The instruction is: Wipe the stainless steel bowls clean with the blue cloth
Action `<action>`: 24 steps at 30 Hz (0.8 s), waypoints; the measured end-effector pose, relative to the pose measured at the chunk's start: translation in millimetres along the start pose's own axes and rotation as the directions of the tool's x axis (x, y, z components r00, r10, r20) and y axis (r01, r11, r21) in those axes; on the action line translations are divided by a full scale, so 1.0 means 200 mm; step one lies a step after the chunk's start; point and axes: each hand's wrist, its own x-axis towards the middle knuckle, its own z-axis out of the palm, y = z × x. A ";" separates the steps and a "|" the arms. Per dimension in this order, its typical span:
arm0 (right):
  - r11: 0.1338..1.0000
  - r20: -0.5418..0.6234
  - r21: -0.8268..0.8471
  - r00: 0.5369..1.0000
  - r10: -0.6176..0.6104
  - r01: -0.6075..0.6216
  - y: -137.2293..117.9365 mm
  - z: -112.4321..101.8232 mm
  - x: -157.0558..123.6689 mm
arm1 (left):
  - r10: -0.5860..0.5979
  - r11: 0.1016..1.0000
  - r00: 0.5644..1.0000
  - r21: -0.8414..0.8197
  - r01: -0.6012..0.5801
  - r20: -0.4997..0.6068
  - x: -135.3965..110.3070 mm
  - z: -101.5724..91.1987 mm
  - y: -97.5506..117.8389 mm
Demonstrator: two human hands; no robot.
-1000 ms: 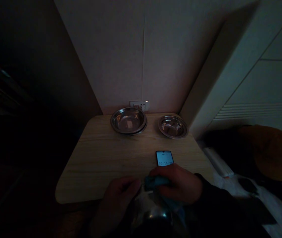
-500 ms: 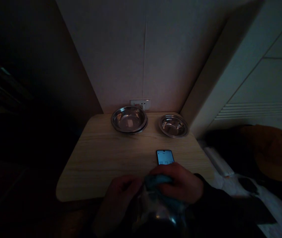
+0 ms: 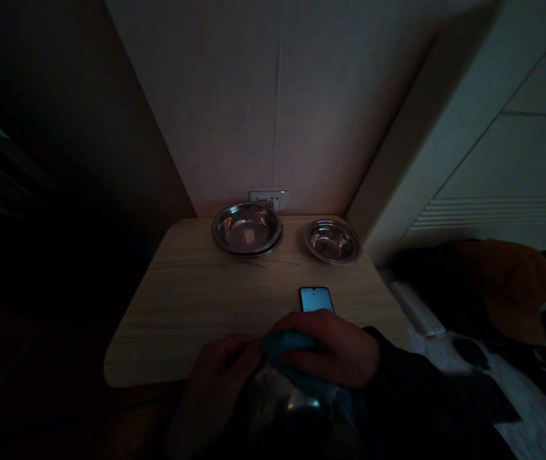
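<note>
The scene is very dark. My right hand [image 3: 335, 351] is closed on a blue cloth [image 3: 285, 345] and presses it against a shiny metal bowl [image 3: 296, 409] held near the front edge of the wooden table [image 3: 191, 306]. My left hand [image 3: 215, 377] grips the bowl's left side, fingers curled round its rim. A phone [image 3: 316, 299] with a lit screen lies on the table just beyond my right hand.
A stack of steel bowls [image 3: 247, 229] and a single steel bowl [image 3: 333, 241] stand at the table's back, below a wall socket [image 3: 267, 199]. A bed with dark clothing and a brown cap [image 3: 507, 287] lies to the right.
Both hands, the cloth and the bowl have shifted slightly left; the cloth has slid over the bowl. The view moved a little.
</note>
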 end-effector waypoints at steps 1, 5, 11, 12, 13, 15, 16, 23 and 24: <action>1.000 0.000 -0.004 1.000 0.010 -0.010 0.01 -0.01 0.00 | -0.003 1.000 1.000 0.008 0.003 -0.021 0.00 -0.01 0.01; 0.995 -0.066 0.044 0.994 0.093 -0.090 0.05 -0.01 -0.03 | 0.011 0.999 0.996 0.039 -0.008 -0.085 0.00 -0.03 0.01; 0.999 -0.013 0.007 0.999 0.037 -0.037 0.01 0.01 0.03 | 0.032 0.998 0.999 0.047 -0.032 -0.009 0.01 0.01 0.02; 0.999 -0.004 0.015 0.999 0.046 -0.046 0.02 0.00 0.03 | 0.029 0.998 0.999 0.059 -0.028 -0.022 0.01 0.01 0.02; 0.997 -0.004 0.032 0.998 0.065 -0.064 0.03 0.00 0.02 | 0.030 0.997 0.999 0.073 -0.027 -0.037 0.01 0.00 0.02; 0.992 -0.030 0.065 0.994 0.108 -0.106 0.05 -0.01 0.01 | 0.035 0.995 0.998 0.096 -0.029 -0.056 0.01 -0.01 0.01; 0.990 -0.047 0.073 0.991 0.122 -0.119 0.06 -0.01 0.01 | 0.035 0.995 0.998 0.100 -0.029 -0.056 0.01 -0.01 0.01; 0.997 -0.016 0.039 0.998 0.060 -0.059 0.04 0.01 0.02 | 0.015 0.998 0.999 0.060 -0.012 -0.049 0.02 -0.01 -0.01; 0.997 -0.030 0.049 0.997 0.067 -0.066 0.05 0.01 0.01 | 0.006 0.998 0.998 0.063 -0.002 -0.070 0.02 -0.03 -0.01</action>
